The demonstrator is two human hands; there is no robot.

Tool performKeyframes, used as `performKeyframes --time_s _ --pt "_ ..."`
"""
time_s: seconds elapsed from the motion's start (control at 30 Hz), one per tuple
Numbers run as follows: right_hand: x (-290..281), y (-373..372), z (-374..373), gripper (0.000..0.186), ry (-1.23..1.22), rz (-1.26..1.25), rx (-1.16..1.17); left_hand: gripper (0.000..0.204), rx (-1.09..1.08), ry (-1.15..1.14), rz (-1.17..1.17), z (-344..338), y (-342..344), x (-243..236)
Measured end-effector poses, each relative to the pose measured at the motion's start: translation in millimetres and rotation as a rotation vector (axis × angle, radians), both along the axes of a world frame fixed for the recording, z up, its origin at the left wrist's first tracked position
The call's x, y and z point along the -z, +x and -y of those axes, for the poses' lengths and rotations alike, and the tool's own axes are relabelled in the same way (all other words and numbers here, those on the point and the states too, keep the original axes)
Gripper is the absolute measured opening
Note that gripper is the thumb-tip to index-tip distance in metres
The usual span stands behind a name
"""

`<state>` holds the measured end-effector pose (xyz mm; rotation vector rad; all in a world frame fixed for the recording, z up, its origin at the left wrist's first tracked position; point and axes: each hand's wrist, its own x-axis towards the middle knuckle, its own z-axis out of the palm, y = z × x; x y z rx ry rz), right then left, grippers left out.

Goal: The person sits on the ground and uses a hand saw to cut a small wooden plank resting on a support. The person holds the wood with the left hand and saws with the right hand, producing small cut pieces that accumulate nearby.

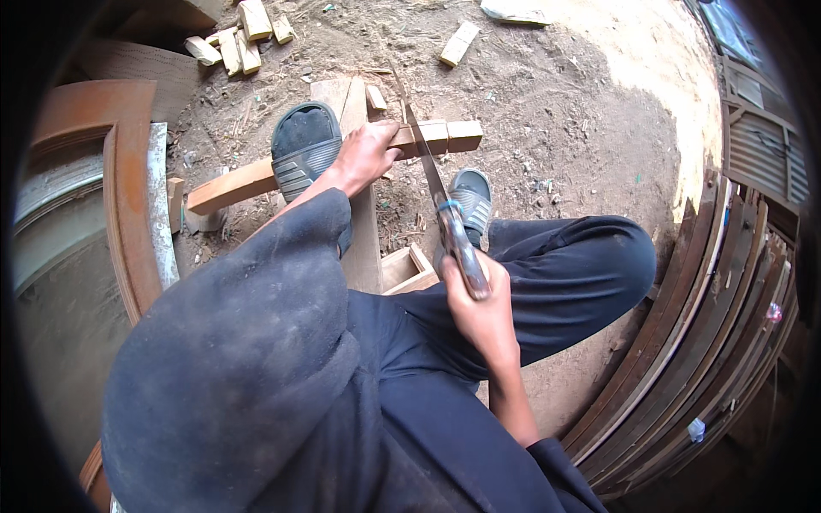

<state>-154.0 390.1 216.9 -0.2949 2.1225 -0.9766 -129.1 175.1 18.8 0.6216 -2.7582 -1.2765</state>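
My right hand (489,315) grips the dark handle of a handsaw (433,175), whose blade slants up and away across a square wooden beam (235,185). Just left of the blade, my left hand (366,156) is closed over the beam. Under my left foot, in a dark sandal (308,158), the beam is pressed down across a plank (363,248) that runs away from me. A cut line or gap shows near the beam's right end, beyond the blade. How deep the blade sits in the wood is hard to tell.
Short wood offcuts (244,41) lie heaped at the far left, and a single block (460,44) rests on the dirt ground. Wooden frames (128,205) lean at the left. Long boards (684,342) are stacked at the right. A small wooden box-like piece (410,269) sits beside the plank.
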Motion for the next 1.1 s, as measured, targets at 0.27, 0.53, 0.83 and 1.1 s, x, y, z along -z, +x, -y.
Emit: performKeyframes --time_s 0.27,0.53,0.83,1.1 --pt "-5 -4 -4 0.018 0.000 0.022 0.076 0.041 -0.021 -0.023 0.005 -4 -10 -4" --pt "-47 5 -34 0.014 -0.003 0.088 0.040 0.044 -0.038 -0.043 0.043 1 3 -7" --pt "-49 4 -31 0.016 0.022 0.082 0.043 0.046 -0.017 -0.025 0.056 2 -2 -10" --pt "1 -8 -7 0.018 0.006 0.024 0.038 0.046 0.040 -0.028 0.077 1 -6 -5"
